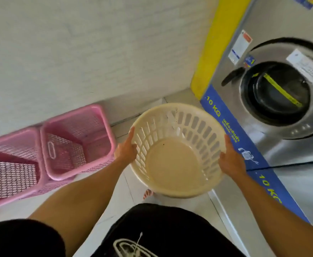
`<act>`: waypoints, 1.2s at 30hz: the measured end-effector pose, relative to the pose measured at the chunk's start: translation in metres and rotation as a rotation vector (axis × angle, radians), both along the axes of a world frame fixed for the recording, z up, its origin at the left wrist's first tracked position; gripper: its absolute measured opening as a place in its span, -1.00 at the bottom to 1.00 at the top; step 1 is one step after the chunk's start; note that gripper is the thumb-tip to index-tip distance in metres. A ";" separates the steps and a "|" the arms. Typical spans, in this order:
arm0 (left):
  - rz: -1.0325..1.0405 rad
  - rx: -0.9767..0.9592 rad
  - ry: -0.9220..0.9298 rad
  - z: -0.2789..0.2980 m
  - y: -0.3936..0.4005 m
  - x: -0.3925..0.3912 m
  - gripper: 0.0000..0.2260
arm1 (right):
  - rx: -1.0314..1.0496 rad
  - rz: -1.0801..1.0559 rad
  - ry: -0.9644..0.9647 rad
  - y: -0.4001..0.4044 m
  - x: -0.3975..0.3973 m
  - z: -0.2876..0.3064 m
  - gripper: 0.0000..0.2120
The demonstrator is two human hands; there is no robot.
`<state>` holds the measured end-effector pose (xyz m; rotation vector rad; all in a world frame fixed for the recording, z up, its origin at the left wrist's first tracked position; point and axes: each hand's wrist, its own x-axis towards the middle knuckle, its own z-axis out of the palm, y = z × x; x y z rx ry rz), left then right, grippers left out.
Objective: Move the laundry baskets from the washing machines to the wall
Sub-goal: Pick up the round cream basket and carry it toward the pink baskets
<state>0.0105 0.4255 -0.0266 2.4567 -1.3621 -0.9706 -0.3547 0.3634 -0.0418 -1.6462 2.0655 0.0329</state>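
- Cream basket (174, 164) held off the floor (189, 208), tilted, empty, just in front of washer (281, 101) w/ blue "10 KG" strip.
- Left hand (126, 151) grips left rim, thumb along the edge, fingers curled outside.
- Right hand (230, 158) clasps right rim, fingers wrapped under.
- Two pink baskets (46, 153) side by side on floor against wall (77, 52), well left of cream one.
- Bare toes (148, 193) visible below basket.

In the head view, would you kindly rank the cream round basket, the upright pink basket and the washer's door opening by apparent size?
1. Cream round basket, though nearest the camera.
2. Upright pink basket.
3. Washer's door opening; close to the pink one, so unsure.
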 end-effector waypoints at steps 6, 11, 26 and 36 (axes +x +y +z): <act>0.118 0.043 0.008 -0.009 -0.004 0.070 -0.34 | -0.016 0.117 -0.048 -0.046 0.080 0.002 -0.31; 0.160 0.061 0.042 -0.029 -0.022 0.097 -0.32 | 0.024 0.191 -0.024 -0.082 0.113 -0.005 -0.33; 0.556 0.287 0.530 -0.099 -0.123 0.135 0.02 | 0.257 0.404 0.048 -0.256 0.194 -0.071 -0.19; 0.642 0.273 0.322 -0.271 -0.145 0.135 0.02 | 0.302 0.495 0.052 -0.329 0.233 -0.226 -0.18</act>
